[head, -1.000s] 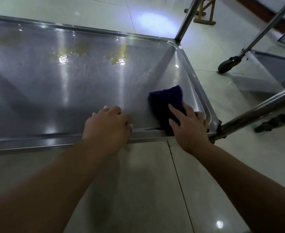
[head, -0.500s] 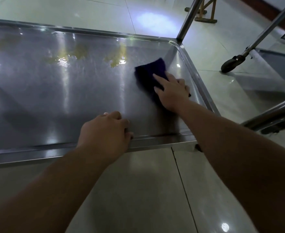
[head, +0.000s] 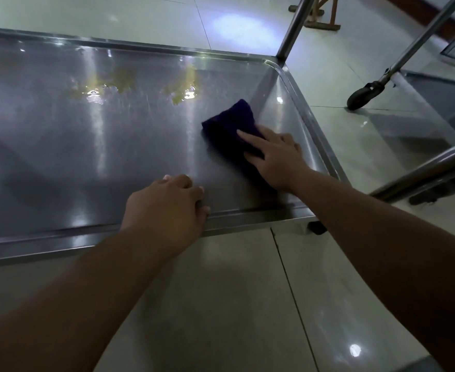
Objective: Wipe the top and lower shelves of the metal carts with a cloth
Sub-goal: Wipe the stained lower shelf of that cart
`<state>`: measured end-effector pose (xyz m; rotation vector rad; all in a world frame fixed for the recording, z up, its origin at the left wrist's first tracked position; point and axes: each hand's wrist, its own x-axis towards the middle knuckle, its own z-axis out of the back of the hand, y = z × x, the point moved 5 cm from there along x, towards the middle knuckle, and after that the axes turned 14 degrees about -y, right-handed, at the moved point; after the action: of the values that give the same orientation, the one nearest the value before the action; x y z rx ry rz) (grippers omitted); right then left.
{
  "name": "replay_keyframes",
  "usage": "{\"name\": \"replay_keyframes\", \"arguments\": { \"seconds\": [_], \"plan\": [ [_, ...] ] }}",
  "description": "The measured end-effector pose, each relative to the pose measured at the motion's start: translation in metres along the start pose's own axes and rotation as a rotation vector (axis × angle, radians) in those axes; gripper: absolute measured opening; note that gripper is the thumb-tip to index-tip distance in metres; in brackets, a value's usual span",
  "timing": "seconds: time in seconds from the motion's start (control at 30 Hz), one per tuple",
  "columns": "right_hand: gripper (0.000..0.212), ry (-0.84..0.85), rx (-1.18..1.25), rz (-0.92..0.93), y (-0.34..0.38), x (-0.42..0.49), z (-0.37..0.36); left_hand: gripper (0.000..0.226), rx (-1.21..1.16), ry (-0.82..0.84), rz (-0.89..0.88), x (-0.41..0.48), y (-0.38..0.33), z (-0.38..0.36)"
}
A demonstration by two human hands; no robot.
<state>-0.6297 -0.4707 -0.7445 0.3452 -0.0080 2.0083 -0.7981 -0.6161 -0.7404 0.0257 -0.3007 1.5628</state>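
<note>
A low stainless-steel cart shelf (head: 60, 157) fills the upper left of the head view, with raised rims. Yellowish wet smears (head: 178, 95) lie near its far edge. A dark purple cloth (head: 229, 124) lies flat on the shelf near the right rim. My right hand (head: 277, 157) presses on the cloth's near part with straight fingers. My left hand (head: 167, 210) grips the shelf's near rim, fingers curled over the edge.
Upright metal posts (head: 293, 28) rise from the shelf's far right corner. A second cart stands to the right, with a black caster wheel (head: 363, 95) and a slanted tube (head: 422, 170). A wooden stand (head: 320, 14) sits on the glossy tiled floor.
My right hand slid the cloth from the near right corner toward the far side, and has now drawn it a little back toward me. My left hand stayed on the rim.
</note>
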Motion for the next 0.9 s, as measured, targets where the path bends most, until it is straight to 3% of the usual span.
{"name": "replay_keyframes", "arguments": {
  "seconds": [0.07, 0.17, 0.23, 0.43, 0.5, 0.73, 0.9],
  "plan": [
    [0.049, -0.005, -0.078, -0.099, -0.024, -0.021, 0.008, 0.046, -0.021, 0.029, -0.018, -0.002, 0.003, 0.001],
    [0.050, -0.055, -0.176, -0.582, -0.057, -0.057, 0.025, 0.058, -0.031, 0.122, -0.058, -0.006, 0.007, 0.001],
    [0.051, -0.064, -0.214, -0.714, -0.041, -0.077, 0.024, 0.061, -0.048, 0.172, -0.074, -0.008, 0.006, 0.002],
    [0.053, -0.048, -0.100, -0.277, 0.025, -0.107, 0.022, 0.047, -0.143, 0.216, -0.050, -0.017, 0.010, 0.013],
    [0.059, -0.041, -0.127, -0.275, 0.018, -0.116, 0.028, 0.043, -0.100, 0.165, -0.039, -0.028, 0.019, 0.019],
    [0.059, -0.042, -0.302, -0.546, 0.051, -0.127, 0.025, 0.036, 0.019, 0.089, 0.074, -0.085, 0.083, 0.051],
    [0.067, 0.037, -0.274, -0.352, 0.120, -0.121, 0.011, 0.050, 0.075, 0.105, 0.121, -0.120, 0.128, 0.068]
  ]
}}
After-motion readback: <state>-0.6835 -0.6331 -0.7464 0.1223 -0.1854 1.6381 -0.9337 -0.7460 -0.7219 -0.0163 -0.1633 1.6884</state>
